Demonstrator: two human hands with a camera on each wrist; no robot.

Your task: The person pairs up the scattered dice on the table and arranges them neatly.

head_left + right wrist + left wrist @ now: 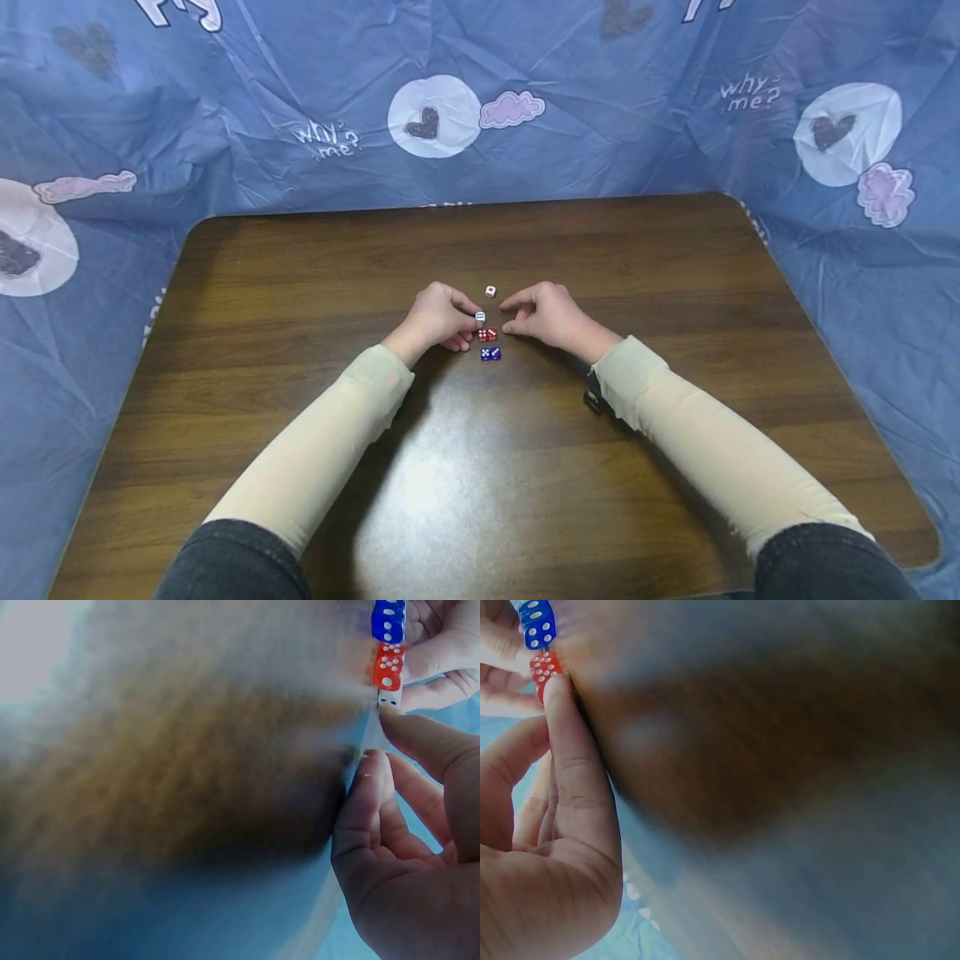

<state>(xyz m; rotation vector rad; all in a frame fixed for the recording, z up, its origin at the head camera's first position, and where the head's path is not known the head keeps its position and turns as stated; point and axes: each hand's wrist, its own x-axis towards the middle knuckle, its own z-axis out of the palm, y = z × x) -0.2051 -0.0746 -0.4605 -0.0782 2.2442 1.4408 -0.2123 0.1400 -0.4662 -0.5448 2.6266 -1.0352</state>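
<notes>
My left hand (437, 317) pinches a white die (480, 317) between thumb and forefinger, just behind a pair of red dice (487, 335). In front of the red dice, two blue dice (491, 354) lie side by side on the table. Another white die (490, 292), red pip up, sits farther back, between the hands. My right hand (553, 317) is just right of the dice, thumb and forefinger apart with nothing between them. In the left wrist view, the left hand's fingers hide the white dice, while a red die (544, 666) shows past the fingertip.
The brown wooden table (570, 475) has rounded corners and shows a bright glare in front of the dice. A blue patterned cloth (300, 83) hangs behind and around it. Something small and black (594, 392) sits at the right wrist.
</notes>
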